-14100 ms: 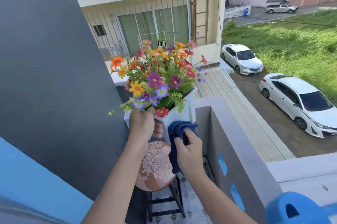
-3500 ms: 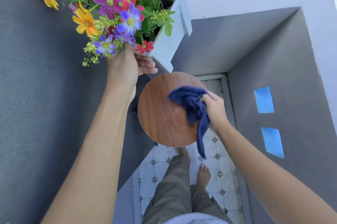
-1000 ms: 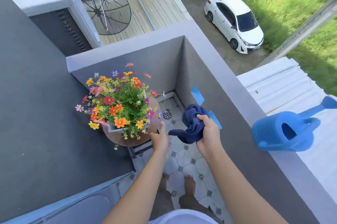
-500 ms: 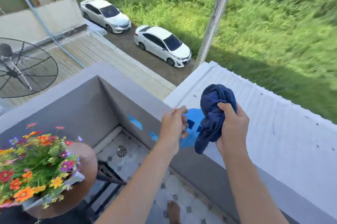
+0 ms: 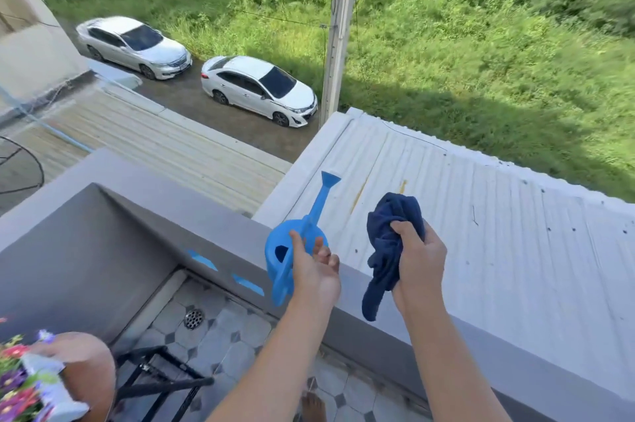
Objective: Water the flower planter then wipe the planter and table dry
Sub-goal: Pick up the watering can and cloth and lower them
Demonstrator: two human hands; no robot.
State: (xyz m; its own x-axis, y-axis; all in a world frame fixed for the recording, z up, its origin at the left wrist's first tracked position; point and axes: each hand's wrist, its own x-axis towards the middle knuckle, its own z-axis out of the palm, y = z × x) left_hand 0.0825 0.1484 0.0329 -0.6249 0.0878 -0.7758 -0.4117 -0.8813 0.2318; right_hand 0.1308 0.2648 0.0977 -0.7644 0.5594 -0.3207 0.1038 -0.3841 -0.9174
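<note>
My right hand [image 5: 417,258] is closed around a crumpled dark blue cloth [image 5: 390,232], held above the grey balcony ledge [image 5: 213,225]. My left hand [image 5: 314,267] is open with its fingers spread, right in front of a blue watering can [image 5: 293,249] that stands on the ledge with its spout pointing away. At the bottom left corner, the white planter [image 5: 51,394] with colourful flowers sits on the round wooden table [image 5: 92,370], partly cut off by the frame edge.
Beyond the ledge lies a white corrugated roof [image 5: 481,232]. The balcony floor [image 5: 220,335] is tiled, with a round drain [image 5: 194,318]. The table's black metal legs [image 5: 161,377] stand on it. Two white cars, a pole and grass lie far below.
My view has swung right, away from the planter. My left hand has reached the watering can, and the right hand with the cloth has shifted right over the ledge.
</note>
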